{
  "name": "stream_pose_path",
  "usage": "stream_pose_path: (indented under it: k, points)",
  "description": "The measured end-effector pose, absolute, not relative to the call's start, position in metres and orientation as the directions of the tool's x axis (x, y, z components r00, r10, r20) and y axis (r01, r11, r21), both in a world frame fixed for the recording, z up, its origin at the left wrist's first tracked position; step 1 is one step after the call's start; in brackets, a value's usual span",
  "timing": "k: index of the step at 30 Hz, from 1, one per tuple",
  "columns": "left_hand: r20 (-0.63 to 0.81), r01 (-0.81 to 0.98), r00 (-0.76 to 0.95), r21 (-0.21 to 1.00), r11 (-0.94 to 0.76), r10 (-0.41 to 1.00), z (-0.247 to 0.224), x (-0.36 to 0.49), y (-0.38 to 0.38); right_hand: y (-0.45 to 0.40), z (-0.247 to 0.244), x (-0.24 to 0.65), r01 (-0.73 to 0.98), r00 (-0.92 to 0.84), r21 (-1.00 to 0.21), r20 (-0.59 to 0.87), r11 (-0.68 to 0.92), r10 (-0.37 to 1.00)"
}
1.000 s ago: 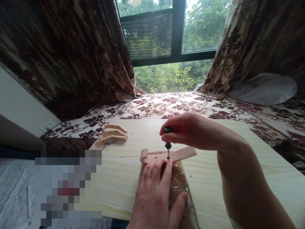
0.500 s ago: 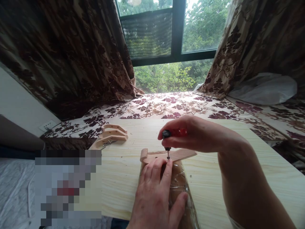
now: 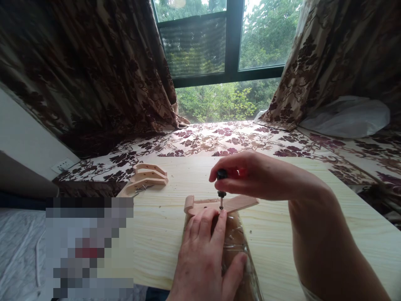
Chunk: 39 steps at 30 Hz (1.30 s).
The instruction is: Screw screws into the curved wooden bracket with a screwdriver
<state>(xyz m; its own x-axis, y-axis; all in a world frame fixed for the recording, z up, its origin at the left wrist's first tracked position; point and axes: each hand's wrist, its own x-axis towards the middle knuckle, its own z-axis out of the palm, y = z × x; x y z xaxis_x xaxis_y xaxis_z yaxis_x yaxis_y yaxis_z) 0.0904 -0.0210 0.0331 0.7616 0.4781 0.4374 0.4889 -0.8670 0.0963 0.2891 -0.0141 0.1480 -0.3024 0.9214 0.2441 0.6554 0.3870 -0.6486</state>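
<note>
My right hand (image 3: 247, 175) is wrapped round a screwdriver (image 3: 222, 193) with a black and red handle. The screwdriver stands upright, its tip at a small dark screw on a pale wooden piece (image 3: 241, 203). My left hand (image 3: 203, 242) lies with its fingers spread on a block wrapped in clear plastic (image 3: 239, 238), its fingertips against the near edge of the wooden piece. The index fingertip is beside the screwdriver's tip. That wooden piece rests across the far end of the wrapped block.
More shaped wooden pieces (image 3: 150, 177) lie at the left of the light wooden board (image 3: 269, 255), with loose screws (image 3: 142, 189) beside them. Behind are a floral cloth (image 3: 203, 140), curtains and a window. A white plastic bag (image 3: 347, 117) lies at the right.
The screwdriver's handle has shifted slightly right and is more upright, and the fingers of my right hand have rolled round it. My left hand has stayed in place.
</note>
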Motion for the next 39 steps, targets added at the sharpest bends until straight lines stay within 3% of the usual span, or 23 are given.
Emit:
stream_pose_path:
  k: [3, 8, 17, 25, 33, 39]
  points:
    - [0.445, 0.489, 0.761, 0.088, -0.868, 0.473, 0.033, 0.091, -0.021, -0.011, 0.146, 0.29, 0.653, -0.278, -0.66, 0.247, 0.372, 0.928]
    - [0.435, 0.491, 0.761, 0.101, -0.866, 0.482, 0.033, 0.091, -0.022, -0.006, 0.143, 0.29, 0.756, -0.145, -0.576, 0.317, 0.312, 0.937]
    - [0.447, 0.484, 0.762, 0.088, -0.871, 0.468, 0.033, 0.092, -0.021, -0.015, 0.147, 0.288, 0.595, -0.36, -0.693, 0.223, 0.407, 0.906]
    - [0.45, 0.487, 0.758, 0.092, -0.869, 0.473, 0.034, 0.091, -0.022, -0.007, 0.142, 0.29, 0.717, -0.164, -0.621, 0.291, 0.316, 0.943]
    - [0.46, 0.48, 0.761, 0.075, -0.874, 0.457, 0.033, 0.091, -0.022, -0.017, 0.148, 0.289, 0.622, -0.369, -0.673, 0.2, 0.401, 0.908]
    - [0.407, 0.502, 0.762, 0.12, -0.857, 0.503, 0.034, 0.091, -0.022, -0.01, 0.145, 0.288, 0.694, -0.217, -0.635, 0.264, 0.339, 0.94]
